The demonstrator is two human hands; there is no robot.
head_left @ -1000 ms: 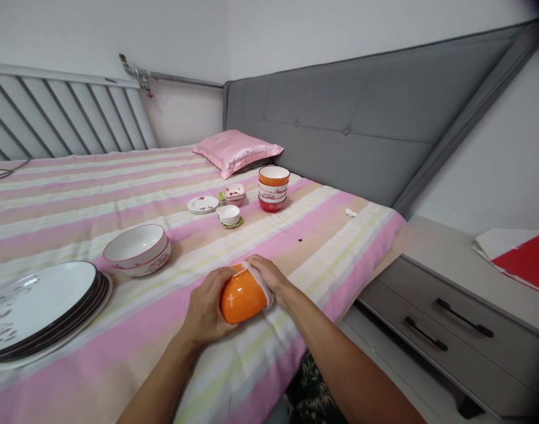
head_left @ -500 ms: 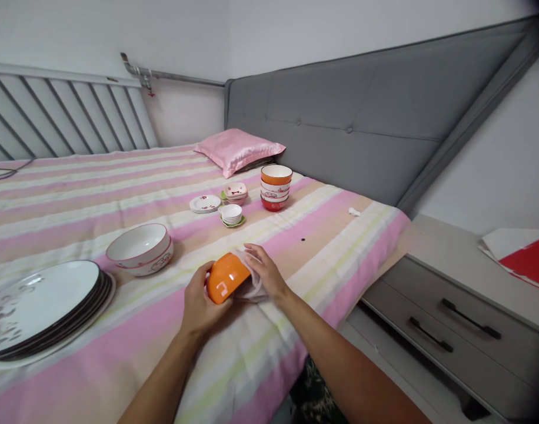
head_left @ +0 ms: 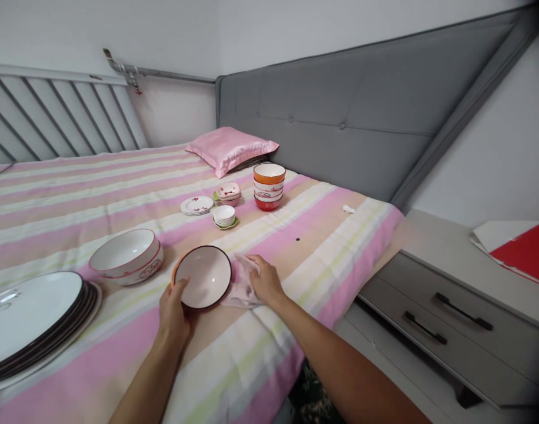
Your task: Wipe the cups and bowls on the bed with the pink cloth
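Observation:
My left hand (head_left: 175, 309) grips an orange bowl (head_left: 203, 277) by its left rim, thumb inside and fingers behind. The bowl is tilted so that its white inside and dark rim face me. Just right of it, my right hand (head_left: 266, 280) is closed on a pale pinkish cloth (head_left: 242, 285), which hangs beside the bowl's right edge. To the left stand large white bowls (head_left: 127, 256) with red rims, one in the other. Beyond my hands is a stack of smaller bowls (head_left: 269, 187), orange on top and red at the bottom.
A pile of large plates (head_left: 35, 312) lies at the left on the striped bedspread (head_left: 132, 347). Small plates (head_left: 197, 205), small dishes (head_left: 224, 215) and a pink pillow (head_left: 232, 148) are farther back. A grey nightstand (head_left: 446, 306) stands right of the bed.
The orange bowl has turned from showing its outside to showing its inside, and moved slightly left. My right hand has drawn the cloth away from the bowl's wall.

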